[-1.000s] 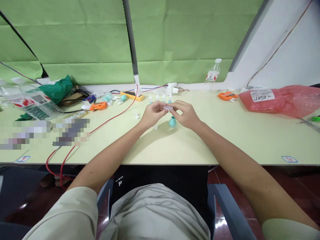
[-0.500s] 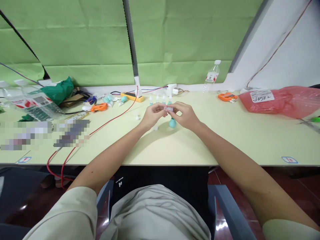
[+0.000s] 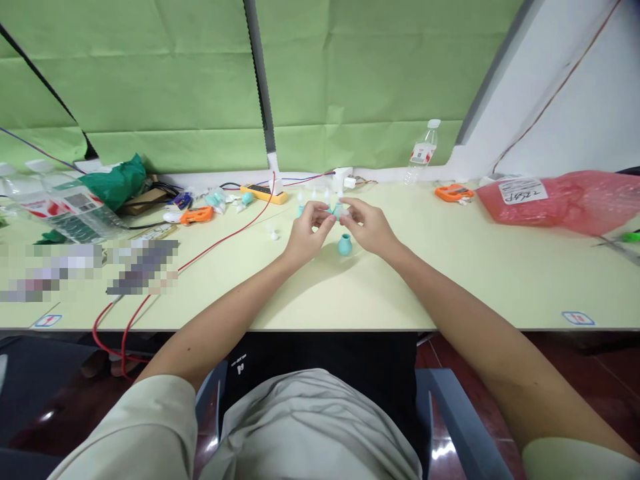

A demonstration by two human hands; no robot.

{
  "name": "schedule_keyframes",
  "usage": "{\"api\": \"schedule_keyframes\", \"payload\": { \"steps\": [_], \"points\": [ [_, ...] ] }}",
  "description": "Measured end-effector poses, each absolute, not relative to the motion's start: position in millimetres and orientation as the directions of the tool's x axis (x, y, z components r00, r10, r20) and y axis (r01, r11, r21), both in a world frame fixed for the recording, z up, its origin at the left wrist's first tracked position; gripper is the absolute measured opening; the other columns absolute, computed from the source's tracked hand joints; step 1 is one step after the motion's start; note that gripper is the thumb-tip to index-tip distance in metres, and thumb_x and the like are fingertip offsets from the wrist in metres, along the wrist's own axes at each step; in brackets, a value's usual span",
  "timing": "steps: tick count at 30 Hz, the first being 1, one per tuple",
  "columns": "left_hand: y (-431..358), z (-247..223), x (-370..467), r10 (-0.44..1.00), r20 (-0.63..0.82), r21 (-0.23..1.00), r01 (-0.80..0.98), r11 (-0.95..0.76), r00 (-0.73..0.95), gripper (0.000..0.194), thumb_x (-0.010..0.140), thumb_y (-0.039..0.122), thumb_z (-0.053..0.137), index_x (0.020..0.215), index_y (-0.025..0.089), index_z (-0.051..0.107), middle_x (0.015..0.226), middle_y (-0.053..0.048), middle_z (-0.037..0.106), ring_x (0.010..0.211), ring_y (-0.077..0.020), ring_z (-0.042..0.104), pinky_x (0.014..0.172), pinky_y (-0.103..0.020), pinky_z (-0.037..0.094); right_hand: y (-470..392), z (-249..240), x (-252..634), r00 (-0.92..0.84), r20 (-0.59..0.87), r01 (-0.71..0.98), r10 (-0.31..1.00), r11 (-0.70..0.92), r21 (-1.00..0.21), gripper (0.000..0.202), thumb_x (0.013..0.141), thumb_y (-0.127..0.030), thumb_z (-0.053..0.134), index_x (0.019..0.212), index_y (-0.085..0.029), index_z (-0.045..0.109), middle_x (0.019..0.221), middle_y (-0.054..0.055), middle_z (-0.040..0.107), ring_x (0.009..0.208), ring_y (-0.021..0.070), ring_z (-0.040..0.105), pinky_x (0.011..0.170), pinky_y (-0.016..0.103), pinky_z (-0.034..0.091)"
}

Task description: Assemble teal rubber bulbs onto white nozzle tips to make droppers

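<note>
My left hand and my right hand are close together above the table, fingers bent. Between their fingertips is a small translucent piece, pinched by the right thumb and fingers. What the left fingers hold is too small to make out. Just below the right hand, a teal rubber bulb stands upright on the table with its round mouth up. Behind the hands is a row of several small teal bottles with white tips, partly covered by my fingers. A small white piece lies left of my left hand.
A yellow multimeter and orange tool lie back left, near large plastic bottles. A red cable crosses the left side. Toward the right are a clear bottle, another orange tool and a red bag.
The clear piece has turned between my fingertips, and my left fingers have shifted and curled. The teal bulb stands where it was, its mouth now uncovered. A white piece near my left wrist no longer shows.
</note>
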State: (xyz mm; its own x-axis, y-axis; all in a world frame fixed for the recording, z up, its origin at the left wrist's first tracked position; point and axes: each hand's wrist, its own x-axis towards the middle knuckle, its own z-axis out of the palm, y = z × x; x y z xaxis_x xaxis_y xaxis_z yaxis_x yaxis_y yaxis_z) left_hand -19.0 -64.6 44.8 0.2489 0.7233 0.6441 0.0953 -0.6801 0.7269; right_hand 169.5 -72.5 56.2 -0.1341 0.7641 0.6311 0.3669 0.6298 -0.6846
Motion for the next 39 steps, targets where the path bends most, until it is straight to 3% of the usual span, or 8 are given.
{"api": "schedule_keyframes", "payload": {
  "steps": [4, 10, 13, 21, 26, 29, 34, 39],
  "points": [
    [-62.5, 41.8, -19.4, 0.714, 0.597, 0.615, 0.363, -0.700, 0.365, 0.032, 0.088, 0.036, 0.068, 0.114, 0.019, 0.060, 0.113, -0.009, 0.071, 0.103, -0.0215, 0.067, 0.093, -0.037, 0.052, -64.2, 61.2, 180.2, -0.077, 0.437, 0.067, 0.896, 0.442, -0.895, 0.029, 0.081, -0.042, 0.076, 0.098, -0.020, 0.067, 0.089, 0.007, 0.076, 0.092, 0.0243, 0.074, 0.088, 0.042, 0.059],
    [-70.1, 38.3, -8.9, 0.791, 0.302, 0.546, 0.584, -0.601, 0.531, 0.035, 0.085, 0.046, 0.070, 0.107, 0.019, 0.071, 0.111, -0.010, 0.075, 0.107, -0.0289, 0.068, 0.094, -0.040, 0.052, -68.2, 67.6, 185.6, -0.138, 0.287, -0.117, 0.948, 0.272, -0.955, 0.030, 0.074, -0.037, 0.084, 0.087, -0.020, 0.063, 0.089, 0.007, 0.079, 0.096, 0.0248, 0.076, 0.096, 0.044, 0.057],
    [-72.0, 34.5, -4.4, 0.802, 0.291, 0.556, 0.590, -0.586, 0.521, 0.029, 0.086, 0.042, 0.068, 0.103, 0.019, 0.071, 0.107, -0.009, 0.075, 0.098, -0.0267, 0.068, 0.087, -0.037, 0.051, -67.4, 65.9, 186.3, -0.168, 0.315, -0.116, 0.934, 0.299, -0.947, 0.032, 0.073, -0.041, 0.085, 0.090, -0.020, 0.067, 0.091, 0.008, 0.078, 0.096, 0.0243, 0.075, 0.093, 0.042, 0.058],
    [-66.2, 44.3, -14.1, 0.778, 0.528, 0.652, 0.426, -0.628, 0.339, 0.013, 0.086, 0.029, 0.061, 0.090, 0.019, 0.066, 0.078, 0.000, 0.060, 0.074, -0.0158, 0.055, 0.073, -0.029, 0.047, -66.9, 72.1, 189.6, -0.147, 0.376, -0.143, 0.915, 0.356, -0.923, 0.030, 0.068, -0.037, 0.087, 0.089, -0.018, 0.075, 0.079, 0.003, 0.069, 0.071, 0.0156, 0.065, 0.062, 0.030, 0.052],
    [-64.5, 50.2, -20.2, 0.713, 0.631, 0.552, 0.469, -0.690, 0.307, 0.009, 0.083, 0.027, 0.064, 0.087, 0.020, 0.068, 0.079, -0.002, 0.056, 0.086, -0.0199, 0.057, 0.082, -0.032, 0.049, -73.6, 73.7, 183.2, -0.178, 0.499, -0.115, 0.848, 0.486, -0.867, 0.039, 0.069, -0.039, 0.089, 0.101, -0.020, 0.075, 0.083, 0.004, 0.071, 0.073, 0.0176, 0.066, 0.066, 0.034, 0.056],
    [-67.7, 51.9, -20.9, 0.659, 0.674, 0.477, 0.485, -0.733, 0.333, 0.013, 0.080, 0.024, 0.065, 0.092, 0.020, 0.068, 0.085, -0.003, 0.061, 0.089, -0.0203, 0.059, 0.088, -0.033, 0.048, -76.4, 72.9, 178.6, -0.180, 0.547, -0.056, 0.818, 0.547, -0.835, 0.038, 0.070, -0.043, 0.090, 0.097, -0.020, 0.074, 0.081, 0.003, 0.070, 0.074, 0.0181, 0.066, 0.068, 0.036, 0.058],
    [-71.3, 55.9, -24.7, 0.697, 0.587, 0.494, 0.499, -0.712, 0.412, 0.011, 0.087, 0.026, 0.059, 0.093, 0.021, 0.066, 0.080, 0.000, 0.063, 0.075, -0.0169, 0.058, 0.074, -0.029, 0.045, -79.6, 74.1, 177.8, -0.234, 0.543, -0.020, 0.806, 0.555, -0.832, 0.038, 0.070, -0.046, 0.091, 0.091, -0.020, 0.073, 0.082, 0.004, 0.070, 0.078, 0.0198, 0.068, 0.069, 0.037, 0.060],
    [-69.4, 57.0, -29.3, 0.687, 0.555, 0.504, 0.468, -0.726, 0.469, 0.018, 0.092, 0.035, 0.059, 0.097, 0.019, 0.065, 0.081, 0.000, 0.064, 0.074, -0.0159, 0.058, 0.071, -0.027, 0.043, -83.4, 76.0, 180.6, -0.303, 0.485, 0.036, 0.820, 0.518, -0.854, 0.041, 0.072, -0.048, 0.089, 0.095, -0.019, 0.073, 0.085, 0.005, 0.071, 0.074, 0.0192, 0.069, 0.075, 0.040, 0.061]
  ]
}}
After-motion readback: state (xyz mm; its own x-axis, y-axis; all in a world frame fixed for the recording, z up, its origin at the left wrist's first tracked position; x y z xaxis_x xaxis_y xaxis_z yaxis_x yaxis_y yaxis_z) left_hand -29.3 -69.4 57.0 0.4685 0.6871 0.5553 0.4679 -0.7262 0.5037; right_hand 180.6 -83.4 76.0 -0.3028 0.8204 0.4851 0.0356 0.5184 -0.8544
